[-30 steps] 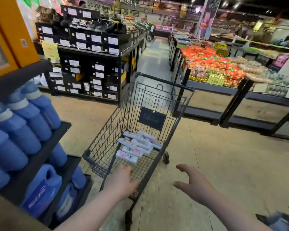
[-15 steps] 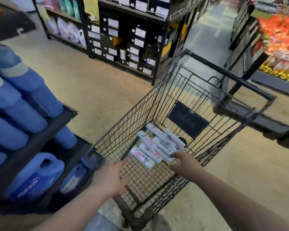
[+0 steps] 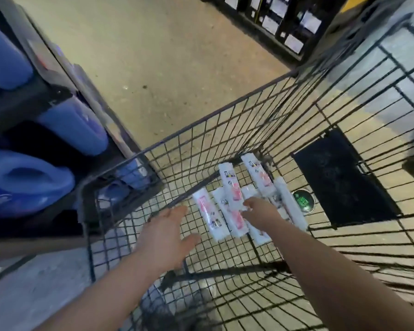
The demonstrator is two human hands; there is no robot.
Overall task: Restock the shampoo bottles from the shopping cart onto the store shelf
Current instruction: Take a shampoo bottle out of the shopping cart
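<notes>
Now right hand [image 3: 261, 212] fingers spread atop shampoo bottles [image 3: 234, 199]; left hand [image 3: 164, 237] open beside.

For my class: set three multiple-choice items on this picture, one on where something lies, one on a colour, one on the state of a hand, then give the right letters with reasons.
1. Where do the shampoo bottles lie?
A. on the floor of the cart
B. on the shelf
C. on the shop floor

2. What colour are the jugs on the shelf?
A. red
B. blue
C. yellow

3. How is the left hand?
A. closed on a bottle
B. open, holding nothing
C. out of view

Answers: A, they rest on the wire bottom; B, all look blue; B, its fingers are spread above the wire.
</notes>
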